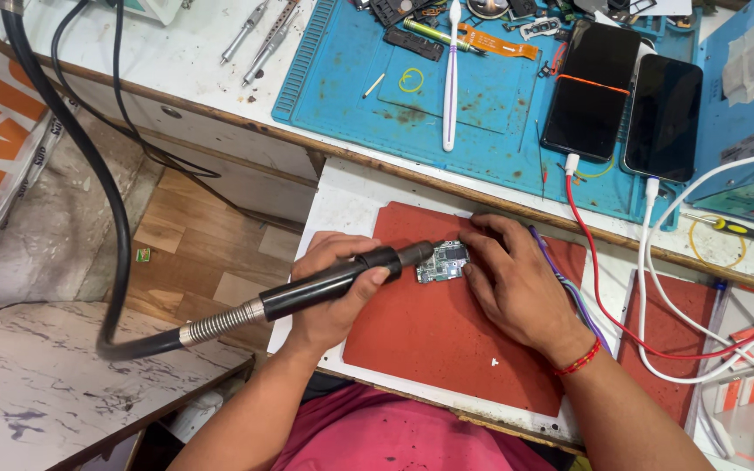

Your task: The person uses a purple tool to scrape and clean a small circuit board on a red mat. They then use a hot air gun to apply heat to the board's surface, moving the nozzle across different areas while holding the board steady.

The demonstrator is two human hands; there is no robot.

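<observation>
My left hand (335,288) grips a black hot-air wand (342,279) with a metal collar and thick black hose. Its nozzle tip rests over a small green circuit board (441,262). The board lies on a red mat (447,340) on a white pull-out shelf. My right hand (517,283) lies flat on the mat and pins the board's right edge with its fingertips. A thin purple-handled tool (574,296) is tucked under that hand. A red thread band circles the right wrist.
A blue work mat (482,105) on the bench behind holds two dark phones (626,105), a toothbrush (451,74), small parts and flex cables. Red and white cables (647,288) trail right. Tweezers (259,35) lie at back left. A second red mat (669,340) sits right.
</observation>
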